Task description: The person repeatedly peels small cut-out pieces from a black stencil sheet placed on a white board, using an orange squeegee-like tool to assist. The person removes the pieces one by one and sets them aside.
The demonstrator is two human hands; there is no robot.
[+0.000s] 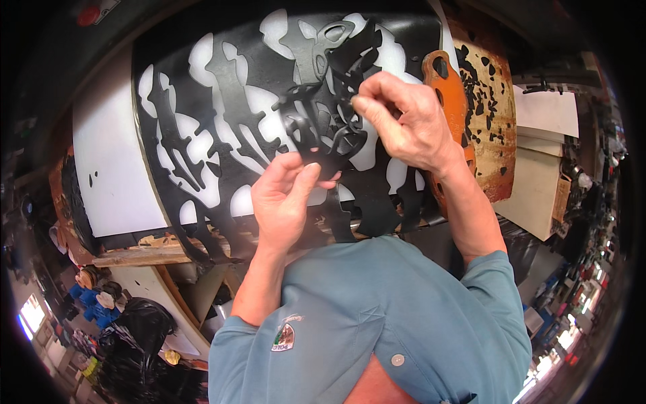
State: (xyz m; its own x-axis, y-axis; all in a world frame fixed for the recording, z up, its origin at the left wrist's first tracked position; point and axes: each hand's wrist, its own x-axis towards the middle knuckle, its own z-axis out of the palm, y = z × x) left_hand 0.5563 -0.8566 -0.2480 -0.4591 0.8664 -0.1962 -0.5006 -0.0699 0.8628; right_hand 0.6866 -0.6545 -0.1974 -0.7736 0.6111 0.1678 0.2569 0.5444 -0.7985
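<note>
A large black sheet of leather-like material [176, 62], full of cut-out openings, is spread in front of me over a white surface. Just above it, my left hand [281, 198] grips a tangle of thin black cut pieces [326, 151] by its lower end, thumb on top. My right hand [408, 124] is closed in a pinch at the right side of that tangle. Its fingertips meet there, and whether a piece sits between them is hard to make out. Some of the tangle is blurred. Curved strips and loops show in it.
An orange flat metal piece with holes [452, 101] lies right of the sheet. Beyond it, a worn board [501, 135] carries scattered black scraps. A white panel [111, 148] extends at the left. Black plastic bags [138, 337] sit low on the left, below the wooden table edge [145, 254].
</note>
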